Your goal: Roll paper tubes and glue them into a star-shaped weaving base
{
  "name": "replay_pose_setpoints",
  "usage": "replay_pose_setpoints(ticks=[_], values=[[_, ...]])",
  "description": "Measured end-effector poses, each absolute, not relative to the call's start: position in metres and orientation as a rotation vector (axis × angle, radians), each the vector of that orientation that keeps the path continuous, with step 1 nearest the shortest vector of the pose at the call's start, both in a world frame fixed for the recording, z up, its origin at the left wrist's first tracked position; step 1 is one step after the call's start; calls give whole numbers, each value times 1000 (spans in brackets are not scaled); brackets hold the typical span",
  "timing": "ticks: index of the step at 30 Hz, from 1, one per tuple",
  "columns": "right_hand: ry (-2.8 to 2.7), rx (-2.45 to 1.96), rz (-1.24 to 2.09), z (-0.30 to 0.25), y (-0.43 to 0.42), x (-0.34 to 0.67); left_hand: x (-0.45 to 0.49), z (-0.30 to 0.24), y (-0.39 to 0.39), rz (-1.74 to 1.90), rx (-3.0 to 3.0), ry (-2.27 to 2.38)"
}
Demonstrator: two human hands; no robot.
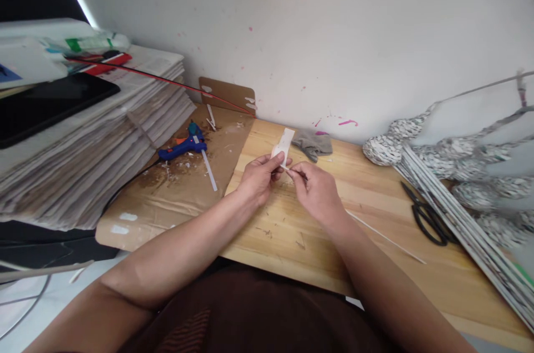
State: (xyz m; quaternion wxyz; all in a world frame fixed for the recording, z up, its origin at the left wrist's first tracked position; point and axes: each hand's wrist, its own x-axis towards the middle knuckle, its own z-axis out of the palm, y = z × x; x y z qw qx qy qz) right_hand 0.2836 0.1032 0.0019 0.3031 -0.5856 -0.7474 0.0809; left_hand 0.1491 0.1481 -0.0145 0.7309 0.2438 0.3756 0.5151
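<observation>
My left hand point(259, 176) pinches the lower end of a small white paper strip point(283, 144), which sticks up toward the wall. Beside it, my right hand point(317, 190) is closed in a pinch on a thin dark stick point(301, 175) whose tip meets the strip's base. Both hands hover just above the wooden board point(375, 214). A long thin white rod point(386, 239) lies on the board behind my right wrist.
A blue glue gun point(186, 145) with a white glue stick lies on a cardboard sheet point(167, 197) at left, next to a tall newspaper stack point(87, 142). A grey cloth point(314, 144) is by the wall. Black scissors point(429, 217) and rolled paper tubes point(467, 225) lie at right.
</observation>
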Motion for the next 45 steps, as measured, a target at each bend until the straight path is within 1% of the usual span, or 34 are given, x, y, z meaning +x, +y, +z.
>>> replay_pose_setpoints(ticks=[8,16,24,30,36,42,45], values=[[-2033,-1527,221,-3,102,285,150,-9,149,1111,416,818],[-2104,-1603,230,0,103,287,150,-12,149,1109,406,768],[-1951,-1598,306,-1,104,291,150,-9,150,1093,384,769],[-2082,-1576,374,0,105,293,150,-10,150,1077,372,749],[-1990,-1536,267,-1,106,292,149,-9,151,1090,372,764],[-2103,-1621,321,0,104,292,149,-10,152,1083,373,797],[-2048,-1582,289,-1,104,292,149,-11,152,1084,372,796]])
